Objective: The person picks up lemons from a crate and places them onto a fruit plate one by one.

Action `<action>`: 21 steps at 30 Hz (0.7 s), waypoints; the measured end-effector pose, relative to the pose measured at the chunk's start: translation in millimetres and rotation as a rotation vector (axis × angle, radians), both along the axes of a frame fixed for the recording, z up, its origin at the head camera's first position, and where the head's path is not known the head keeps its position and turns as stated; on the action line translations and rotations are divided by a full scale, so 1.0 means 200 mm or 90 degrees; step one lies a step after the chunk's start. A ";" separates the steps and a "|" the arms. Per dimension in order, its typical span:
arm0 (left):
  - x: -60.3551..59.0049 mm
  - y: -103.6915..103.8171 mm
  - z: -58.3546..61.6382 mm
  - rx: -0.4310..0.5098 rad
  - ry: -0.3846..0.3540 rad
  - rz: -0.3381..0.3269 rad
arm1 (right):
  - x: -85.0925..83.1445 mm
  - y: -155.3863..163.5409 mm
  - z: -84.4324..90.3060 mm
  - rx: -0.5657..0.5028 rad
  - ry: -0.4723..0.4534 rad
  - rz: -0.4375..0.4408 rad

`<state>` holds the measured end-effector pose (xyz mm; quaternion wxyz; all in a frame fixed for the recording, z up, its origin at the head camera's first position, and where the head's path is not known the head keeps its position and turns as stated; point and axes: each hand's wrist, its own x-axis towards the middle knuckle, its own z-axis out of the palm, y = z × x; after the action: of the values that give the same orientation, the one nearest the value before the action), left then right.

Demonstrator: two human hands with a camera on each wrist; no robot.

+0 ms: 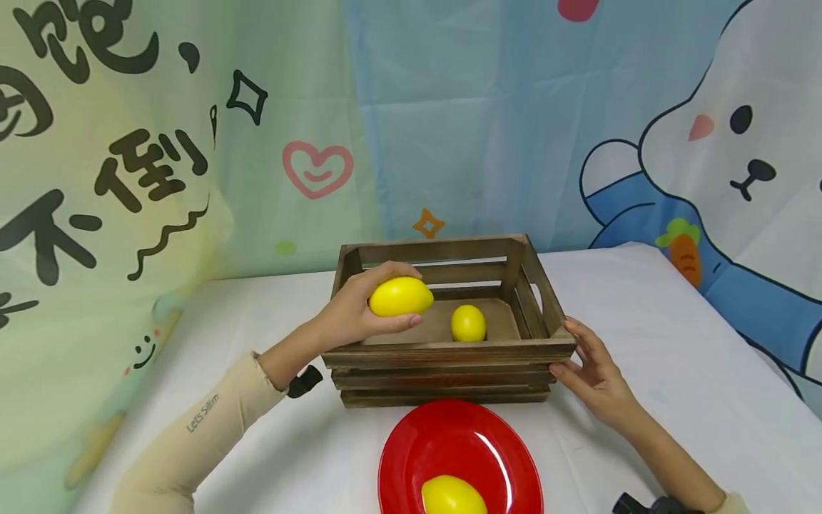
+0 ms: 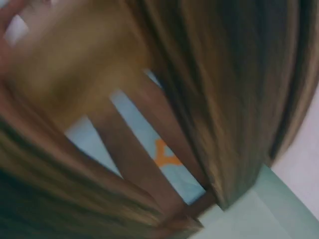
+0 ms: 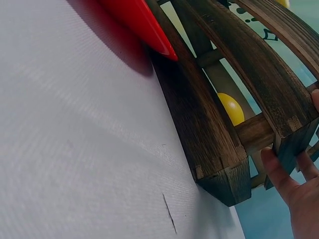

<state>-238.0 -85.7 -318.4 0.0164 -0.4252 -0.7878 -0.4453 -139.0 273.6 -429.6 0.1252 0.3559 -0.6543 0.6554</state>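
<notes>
My left hand (image 1: 359,314) grips a yellow lemon (image 1: 400,296) above the left front of a dark wooden slatted crate (image 1: 449,351). A second lemon (image 1: 468,323) lies on the crate's floor and shows between the slats (image 3: 231,107) in the right wrist view. My right hand (image 1: 587,368) rests with straight fingers (image 3: 279,172) against the crate's front right corner (image 3: 227,181). A red plate (image 1: 459,446) in front of the crate holds a third lemon (image 1: 452,496). The left wrist view shows only blurred crate slats (image 2: 129,159).
The crate and plate stand on a white tablecloth (image 1: 674,357). A printed cartoon backdrop (image 1: 193,143) hangs close behind the table. The plate's rim (image 3: 142,25) nearly touches the crate's front.
</notes>
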 end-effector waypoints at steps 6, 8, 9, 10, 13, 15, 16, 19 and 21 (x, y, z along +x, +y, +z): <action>0.13 0.04 0.01 0.040 0.001 -0.022 | 0.01 0.00 0.00 0.012 -0.024 -0.024; 0.17 0.04 0.01 0.043 0.011 -0.044 | 0.01 0.00 0.00 0.004 -0.025 -0.019; 0.20 0.05 0.01 0.044 0.023 -0.053 | 0.01 0.00 0.00 0.002 -0.025 -0.016; 0.23 0.05 0.00 0.042 0.035 -0.060 | 0.01 -0.01 0.00 0.000 -0.023 -0.011; 0.33 0.04 -0.02 0.036 0.082 -0.079 | 0.01 -0.02 0.00 -0.006 -0.018 0.008; 0.41 0.04 -0.03 0.027 0.109 -0.083 | 0.01 -0.02 0.00 -0.004 -0.019 0.007; 0.44 0.04 -0.04 0.023 0.110 -0.086 | 0.02 -0.02 0.00 -0.002 -0.021 0.002; 0.51 0.03 -0.06 0.015 0.100 -0.090 | 0.02 -0.01 0.00 0.005 -0.026 -0.014; 0.54 0.03 -0.07 0.008 0.070 -0.087 | 0.02 0.00 0.00 0.006 -0.026 -0.018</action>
<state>-130.1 -79.1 -331.7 0.0322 -0.5016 -0.7523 -0.4260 -136.0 273.1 -429.4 0.1196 0.3339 -0.6645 0.6578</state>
